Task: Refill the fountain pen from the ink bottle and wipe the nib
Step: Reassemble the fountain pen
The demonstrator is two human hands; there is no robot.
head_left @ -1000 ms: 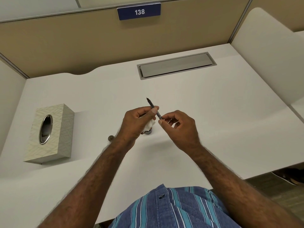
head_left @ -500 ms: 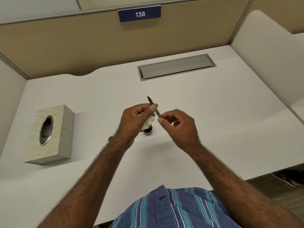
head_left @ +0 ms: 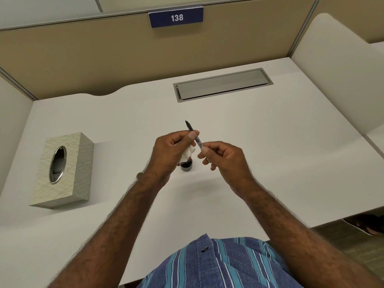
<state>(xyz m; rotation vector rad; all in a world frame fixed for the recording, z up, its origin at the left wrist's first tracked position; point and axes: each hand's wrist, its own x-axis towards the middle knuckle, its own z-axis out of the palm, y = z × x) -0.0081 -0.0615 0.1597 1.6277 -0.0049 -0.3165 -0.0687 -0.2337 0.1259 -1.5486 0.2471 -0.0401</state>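
A thin dark fountain pen (head_left: 190, 128) points nib-up and away from me above the middle of the white desk (head_left: 270, 142). My left hand (head_left: 170, 154) pinches its barrel between thumb and forefinger and also holds a crumpled white tissue (head_left: 189, 153) in the palm. My right hand (head_left: 224, 161) grips the pen's lower end with its fingertips. Below and between the hands stands a small dark ink bottle (head_left: 186, 164), partly hidden by the left hand and the tissue.
A pale patterned tissue box (head_left: 62, 169) with an oval metal opening lies on the left of the desk. A grey cable hatch (head_left: 222, 84) is set into the desk at the back. A small round object (head_left: 138, 175) shows by my left wrist. Partition walls stand behind and on both sides.
Both hands and the pen stay almost in place. The ink bottle shows a little more below the left hand than a second ago.
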